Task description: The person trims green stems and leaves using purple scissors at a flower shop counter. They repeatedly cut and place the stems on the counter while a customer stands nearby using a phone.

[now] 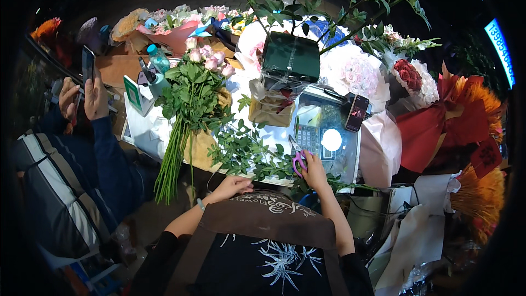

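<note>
My right hand (315, 173) holds a pair of scissors with purple handles (298, 163) at the table's near edge, blades pointing away from me. My left hand (231, 187) rests by the brown apron at the table's edge, fingers curled; whether anything is in it cannot be told. Cut leafy green stems (263, 158) lie between and beyond both hands. To the left, a bunch of pale pink roses (211, 58) lies with its long green stems (174, 160) hanging over the edge. Under the scissors' tips is a calculator (307, 136).
A dark green block with leafy branches (291, 57) stands mid-table. A phone (356, 113) leans at the right. Wrapped bouquets (361, 75) line the back, and red-wrapped ones (427, 125) the right. Left are a blue bottle (158, 59) and another person's hands (96, 96) with a phone (88, 63).
</note>
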Demonstrator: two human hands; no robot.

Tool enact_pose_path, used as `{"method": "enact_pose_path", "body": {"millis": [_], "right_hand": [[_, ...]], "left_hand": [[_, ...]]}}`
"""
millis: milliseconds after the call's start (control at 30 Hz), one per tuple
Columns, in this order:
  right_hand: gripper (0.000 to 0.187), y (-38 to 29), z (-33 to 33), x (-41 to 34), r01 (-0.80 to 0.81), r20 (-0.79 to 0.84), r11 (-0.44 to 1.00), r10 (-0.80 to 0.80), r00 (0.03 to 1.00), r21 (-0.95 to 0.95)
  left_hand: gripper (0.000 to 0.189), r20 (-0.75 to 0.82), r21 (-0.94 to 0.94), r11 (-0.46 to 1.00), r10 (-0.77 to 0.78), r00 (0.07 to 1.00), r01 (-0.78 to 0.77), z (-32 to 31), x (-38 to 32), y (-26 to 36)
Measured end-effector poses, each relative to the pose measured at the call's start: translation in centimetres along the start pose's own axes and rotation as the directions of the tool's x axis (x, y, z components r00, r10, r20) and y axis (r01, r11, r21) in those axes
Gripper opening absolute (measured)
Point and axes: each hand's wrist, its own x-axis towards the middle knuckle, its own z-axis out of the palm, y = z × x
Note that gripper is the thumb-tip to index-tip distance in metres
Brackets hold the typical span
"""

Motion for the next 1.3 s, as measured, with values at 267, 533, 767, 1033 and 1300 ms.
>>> {"method": "enact_pose_path", "body": {"millis": [267, 533, 767, 1033, 1300], "right_hand": [[0.060, 0.2, -3.9, -3.1, -0.122, -0.159, 0.991, 0.129, 0.979, 0.052], [0.047, 1.7, -1.2, -6.8, -0.119, -0.221, 0.962, 0.176, 0.959, 0.246], [0.049, 0.7, 0.6, -4.5, -0.132, -0.210, 0.991, 0.124, 0.970, -0.024], [0.038, -0.6, -5.7, -3.4, -0.136, -0.104, 0.985, 0.147, 0.984, 0.101], [0.034, -4.1, -9.4, -1.3, 0.064, 0.044, 0.988, -0.071, 0.997, 0.139]], "left_hand": [[0.040, 0.376, -0.342, 0.900, -0.132, 0.917, 0.270, 1.5, 4.6, 2.1], [0.067, 0.147, -0.644, 0.727, -0.189, 0.971, 0.239, 3.5, 9.3, 2.0], [0.030, -0.152, -0.327, 0.944, -0.014, 0.988, -0.037, 5.9, 8.1, 5.6], [0.039, 0.300, -0.037, 0.950, 0.307, 0.903, -0.310, 5.1, 2.7, 8.8], [0.043, 0.335, -0.220, 0.947, 0.299, 0.894, -0.234, 3.8, 6.0, 4.1]]}}
